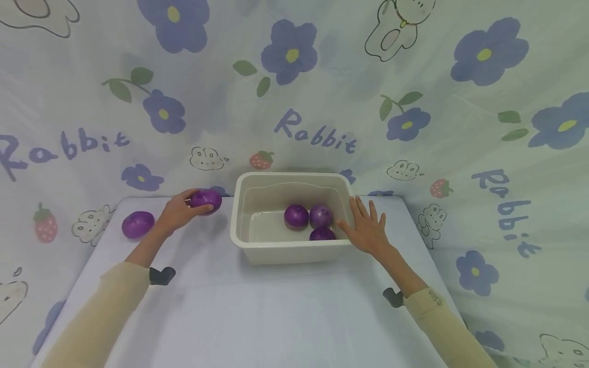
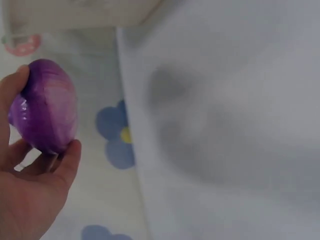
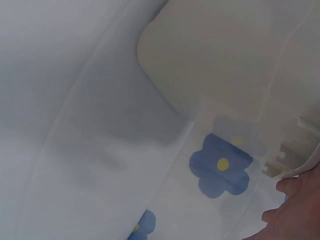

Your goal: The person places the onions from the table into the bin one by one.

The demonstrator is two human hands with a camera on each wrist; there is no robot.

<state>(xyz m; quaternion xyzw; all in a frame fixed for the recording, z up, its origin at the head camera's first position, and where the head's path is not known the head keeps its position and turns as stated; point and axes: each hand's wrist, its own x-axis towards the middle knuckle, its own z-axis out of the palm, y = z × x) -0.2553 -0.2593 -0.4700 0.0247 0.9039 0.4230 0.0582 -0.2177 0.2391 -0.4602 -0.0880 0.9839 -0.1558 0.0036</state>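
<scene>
In the head view my left hand [image 1: 180, 212] holds a purple onion [image 1: 207, 201] above the table, left of a white plastic bin [image 1: 294, 251]. The left wrist view shows this onion [image 2: 50, 106] pinched between thumb and fingers, its skin glossy with a paler side. My right hand [image 1: 365, 227] rests on the bin's right rim with its fingers spread. Inside the bin, toward its right side, lie three purple onions [image 1: 296, 217]; the front wall partly hides the nearest one. Another onion [image 1: 138, 225] lies on the table at the left, beside my left forearm.
The bin stands near the back edge of a white table [image 1: 276, 312]. Behind and around the table hangs a pale cloth [image 1: 331, 92] printed with blue flowers, rabbits and lettering. Dark straps [image 1: 162, 276] show at both wrists.
</scene>
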